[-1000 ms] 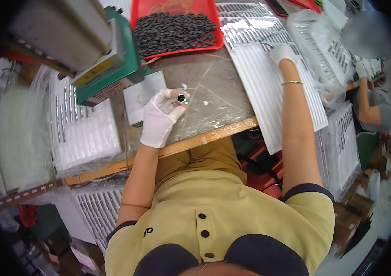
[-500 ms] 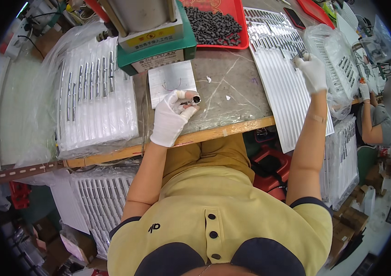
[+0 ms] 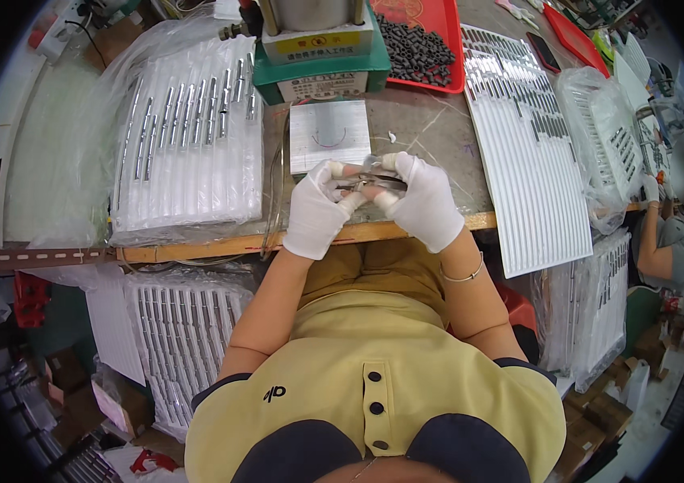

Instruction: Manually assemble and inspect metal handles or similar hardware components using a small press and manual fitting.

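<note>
Both my hands wear white gloves with some fingertips bare, and they meet over the front of the workbench point(image 3: 430, 129). My left hand point(image 3: 315, 211) pinches the left part of some small shiny metal tube pieces point(image 3: 386, 182). From the other side my right hand point(image 3: 429, 203) grips the same pieces, its fingers closed. The fingers cover much of the metal, so I cannot tell whether the pieces are joined. Just beyond my left hand lies a flat silver metal block point(image 3: 328, 133). To the right, a white ribbed tray point(image 3: 535, 217) bears rows of shiny metal tubes point(image 3: 511, 72) at its far end.
A green-based press point(image 3: 322, 80) stands behind the block. Beside it, a red tray point(image 3: 459, 68) holds many small black fittings point(image 3: 418, 52). Plastic-wrapped ribbed trays with metal tubes point(image 3: 189, 121) lie at left. A phone point(image 3: 543, 52) lies far right; another person point(image 3: 672, 241) works beyond.
My right hand has come from the ribbed tray back to my left hand, bringing a metal piece. The view has shifted slightly, and both hands now hold metal pieces together.
</note>
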Motion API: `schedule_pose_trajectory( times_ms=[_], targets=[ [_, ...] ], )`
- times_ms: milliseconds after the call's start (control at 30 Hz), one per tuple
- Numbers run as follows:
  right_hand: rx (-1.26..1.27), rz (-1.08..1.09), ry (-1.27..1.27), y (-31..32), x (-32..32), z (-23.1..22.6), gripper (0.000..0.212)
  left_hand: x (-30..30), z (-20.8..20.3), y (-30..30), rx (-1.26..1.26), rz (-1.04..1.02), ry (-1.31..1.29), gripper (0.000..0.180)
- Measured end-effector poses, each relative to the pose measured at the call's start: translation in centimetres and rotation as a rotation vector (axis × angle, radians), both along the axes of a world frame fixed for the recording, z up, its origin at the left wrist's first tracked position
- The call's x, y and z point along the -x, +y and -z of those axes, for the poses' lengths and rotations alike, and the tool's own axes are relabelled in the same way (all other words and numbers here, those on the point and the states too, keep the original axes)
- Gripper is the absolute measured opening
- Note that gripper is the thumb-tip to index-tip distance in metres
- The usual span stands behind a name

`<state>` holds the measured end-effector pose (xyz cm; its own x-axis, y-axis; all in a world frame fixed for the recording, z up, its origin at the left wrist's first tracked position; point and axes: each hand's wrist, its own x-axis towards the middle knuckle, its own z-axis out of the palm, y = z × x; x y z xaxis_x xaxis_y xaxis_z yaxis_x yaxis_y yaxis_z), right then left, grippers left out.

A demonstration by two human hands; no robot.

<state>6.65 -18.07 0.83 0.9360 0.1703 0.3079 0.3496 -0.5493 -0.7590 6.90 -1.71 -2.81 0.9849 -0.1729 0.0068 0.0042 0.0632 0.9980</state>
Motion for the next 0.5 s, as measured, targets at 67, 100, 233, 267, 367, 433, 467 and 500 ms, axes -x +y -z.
schedule_pose_trajectory(
  times_ms=[67,100,233,267,367,433,467,500],
  targets=[
    [-0.137,-0.026,0.044,0.6,-0.6,0.0,0.028,-0.1,0.1,0.1,0.102,-0.059,-0.085,0.037],
    [-0.058,-0.06,0.077,0.9,-1.2,-0.4,0.028,-0.3,-0.2,0.5,0.099,-0.068,-0.087,0.037],
    [0.069,0.044,0.063,2.5,-5.9,1.2,0.025,-1.4,-2.3,3.5,-0.33,-0.203,-0.277,0.047],
    [0.042,0.087,0.14,3.6,-6.8,0.2,0.027,-1.7,-2.6,5.2,-0.4,-0.273,-0.331,0.043],
    [0.083,0.064,0.163,4.4,-8.9,1.7,0.031,-2.5,-3.8,10.4,-0.417,-0.48,-0.191,0.032],
    [0.138,0.032,0.136,4.8,-9.1,2.0,0.036,-2.6,-4.2,13.9,-0.385,-0.586,-0.155,0.029],
    [0.141,0.042,0.085,4.5,-9.2,2.9,0.038,-2.7,-4.1,15.6,-0.452,-0.679,-0.179,0.029],
    [0.137,0.045,0.034,4.8,-9.1,2.9,0.041,-2.7,-4.0,17.8,-0.525,-0.779,-0.203,0.03]
  ],
)
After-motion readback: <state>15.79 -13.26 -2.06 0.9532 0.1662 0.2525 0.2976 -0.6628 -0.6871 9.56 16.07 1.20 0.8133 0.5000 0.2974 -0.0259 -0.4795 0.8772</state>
